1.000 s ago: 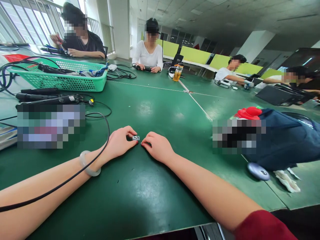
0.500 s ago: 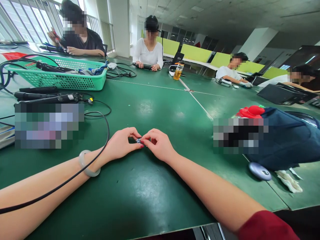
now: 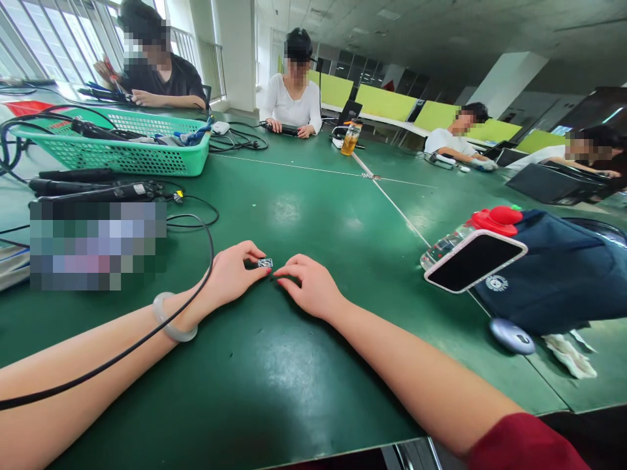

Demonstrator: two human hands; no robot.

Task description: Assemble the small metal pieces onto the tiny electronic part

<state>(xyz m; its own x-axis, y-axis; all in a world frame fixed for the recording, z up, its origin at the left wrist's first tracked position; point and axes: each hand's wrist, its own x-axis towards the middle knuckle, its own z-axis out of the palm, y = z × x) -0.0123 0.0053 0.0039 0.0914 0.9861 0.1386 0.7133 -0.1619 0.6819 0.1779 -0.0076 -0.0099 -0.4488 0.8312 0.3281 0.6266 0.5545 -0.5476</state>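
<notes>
My left hand (image 3: 234,271) pinches a small, flat-looking piece with a black-and-white pattern (image 3: 265,263) between thumb and fingertips, just above the green table. Its exact kind is too small to make out. Close by on the right is my right hand (image 3: 313,287), apart from the piece, with its thumb and forefinger slightly separated and nothing visible held between them. A pale bangle (image 3: 164,316) circles my left wrist, and a black cable (image 3: 147,349) crosses over that forearm.
A green plastic basket (image 3: 166,160) of tools and cables stands back left, near black tools (image 3: 98,189). To the right are a phone (image 3: 475,261), a red-capped bottle (image 3: 497,219), a dark blue bag (image 3: 553,281) and a purple oval case (image 3: 512,336). Several people sit around the table.
My hands have drawn slightly apart. The right fingers have come off the small patterned piece, which stays in my left hand and now shows more of its face.
</notes>
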